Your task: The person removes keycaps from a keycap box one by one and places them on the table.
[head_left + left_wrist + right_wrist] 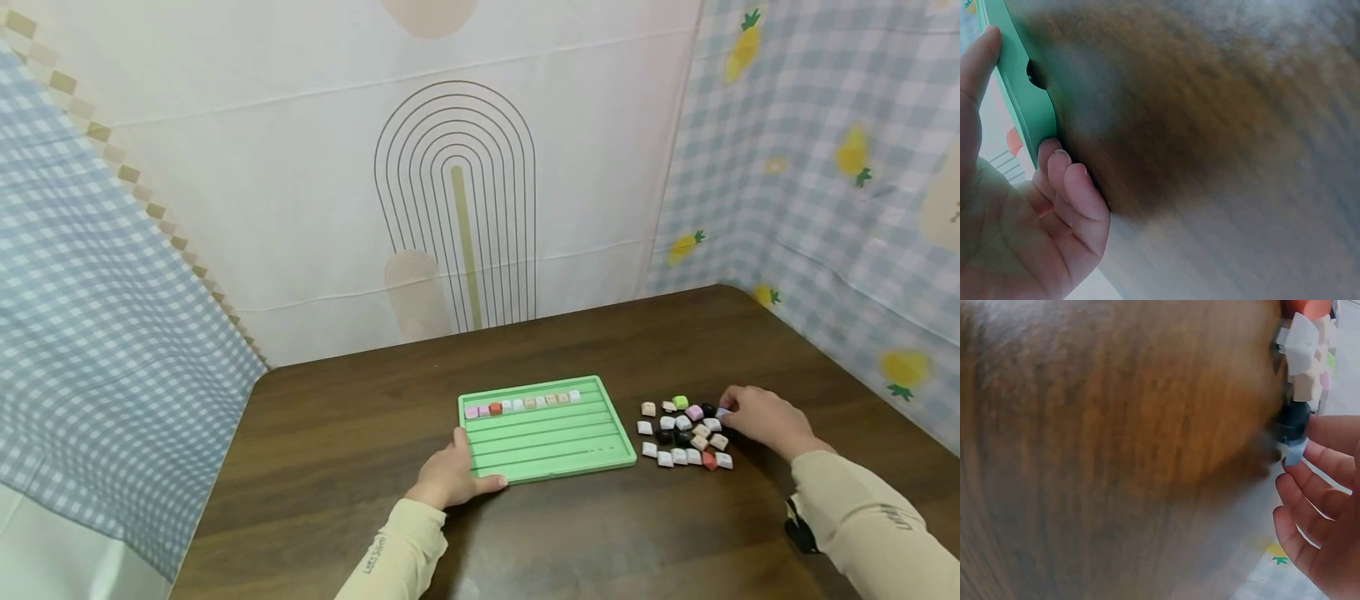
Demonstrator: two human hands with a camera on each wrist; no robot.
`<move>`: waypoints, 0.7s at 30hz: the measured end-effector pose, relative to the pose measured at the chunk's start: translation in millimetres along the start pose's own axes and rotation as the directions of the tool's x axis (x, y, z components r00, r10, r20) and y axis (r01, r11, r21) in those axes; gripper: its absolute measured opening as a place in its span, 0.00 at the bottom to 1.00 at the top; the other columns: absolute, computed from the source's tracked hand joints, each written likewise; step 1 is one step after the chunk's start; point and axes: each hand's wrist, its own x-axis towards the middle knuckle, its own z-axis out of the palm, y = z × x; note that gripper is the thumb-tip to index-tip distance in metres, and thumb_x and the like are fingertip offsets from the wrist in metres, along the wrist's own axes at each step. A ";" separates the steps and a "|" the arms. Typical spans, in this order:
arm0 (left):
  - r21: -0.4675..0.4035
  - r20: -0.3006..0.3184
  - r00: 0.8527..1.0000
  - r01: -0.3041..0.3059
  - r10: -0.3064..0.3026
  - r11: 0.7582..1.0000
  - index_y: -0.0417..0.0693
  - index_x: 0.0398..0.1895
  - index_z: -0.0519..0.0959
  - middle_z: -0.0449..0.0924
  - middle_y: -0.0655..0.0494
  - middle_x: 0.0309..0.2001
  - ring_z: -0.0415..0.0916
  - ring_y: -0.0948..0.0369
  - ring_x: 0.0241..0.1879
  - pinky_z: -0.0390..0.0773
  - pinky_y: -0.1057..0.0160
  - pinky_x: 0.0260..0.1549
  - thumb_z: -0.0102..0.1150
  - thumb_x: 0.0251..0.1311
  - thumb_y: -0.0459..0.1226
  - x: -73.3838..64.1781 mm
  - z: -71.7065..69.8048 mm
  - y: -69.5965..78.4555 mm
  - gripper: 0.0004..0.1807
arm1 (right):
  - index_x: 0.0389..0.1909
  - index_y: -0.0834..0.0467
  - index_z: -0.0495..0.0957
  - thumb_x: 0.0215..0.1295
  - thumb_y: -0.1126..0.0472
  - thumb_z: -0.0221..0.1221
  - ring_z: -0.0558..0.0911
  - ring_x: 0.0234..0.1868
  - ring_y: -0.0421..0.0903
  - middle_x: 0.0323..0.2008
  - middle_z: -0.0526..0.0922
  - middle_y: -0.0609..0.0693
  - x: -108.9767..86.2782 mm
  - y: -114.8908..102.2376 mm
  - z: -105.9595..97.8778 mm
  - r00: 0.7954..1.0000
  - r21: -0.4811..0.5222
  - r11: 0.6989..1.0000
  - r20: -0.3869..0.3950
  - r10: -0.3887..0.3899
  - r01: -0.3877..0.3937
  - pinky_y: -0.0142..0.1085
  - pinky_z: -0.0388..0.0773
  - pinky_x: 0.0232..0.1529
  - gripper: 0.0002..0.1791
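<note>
A green tray (540, 450) with ridged rows lies on the table. Along its top row runs a line of keycaps (529, 403) in pink, red, white and beige. My left hand (447, 473) grips the tray's near left corner, thumb on the front edge and fingers against the left side; in the left wrist view the fingertips (1075, 178) curl at the green edge. To the right, my right hand (765, 419) pinches a pale blue keycap (1295, 452) between thumb and forefinger, at the far right of a loose group of keycaps (679, 456).
The loose keycaps are white, beige, black, pink, red and lime, such as the lime one (680, 402) at the back. They lie on a brown wooden table (337, 450). Patterned cloth (315, 167) hangs behind and at both sides.
</note>
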 end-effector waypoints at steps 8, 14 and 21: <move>0.001 0.013 1.000 0.003 -0.003 1.000 0.30 0.64 0.48 0.76 0.35 0.47 0.78 0.46 0.38 0.75 0.52 0.39 0.64 0.45 0.59 2.2 -1.2 -1.0 0.57 | 0.45 0.64 0.75 0.60 0.58 0.55 0.78 0.38 0.57 0.42 0.79 0.63 8.1 -22.1 -14.5 0.997 0.013 0.999 -0.066 -0.048 0.049 0.48 0.72 0.28 0.17; -0.022 0.028 1.000 0.000 0.001 1.000 0.29 0.65 0.46 0.76 0.34 0.48 0.78 0.45 0.40 0.74 0.51 0.40 0.64 0.46 0.58 1.4 -4.5 0.7 0.58 | 0.48 0.63 0.76 0.62 0.58 0.55 0.78 0.42 0.57 0.43 0.80 0.61 25.6 -67.9 -13.6 0.978 0.021 0.989 -0.150 -0.143 0.148 0.49 0.73 0.34 0.16; -0.048 0.042 0.999 0.017 -0.015 0.999 0.31 0.66 0.45 0.75 0.35 0.49 0.77 0.46 0.43 0.74 0.51 0.42 0.65 0.45 0.58 2.7 -3.0 -1.0 0.58 | 0.48 0.62 0.76 0.62 0.61 0.57 0.77 0.45 0.55 0.45 0.79 0.59 43.4 -126.9 13.3 0.953 0.091 0.954 -0.133 -0.272 0.285 0.49 0.74 0.41 0.15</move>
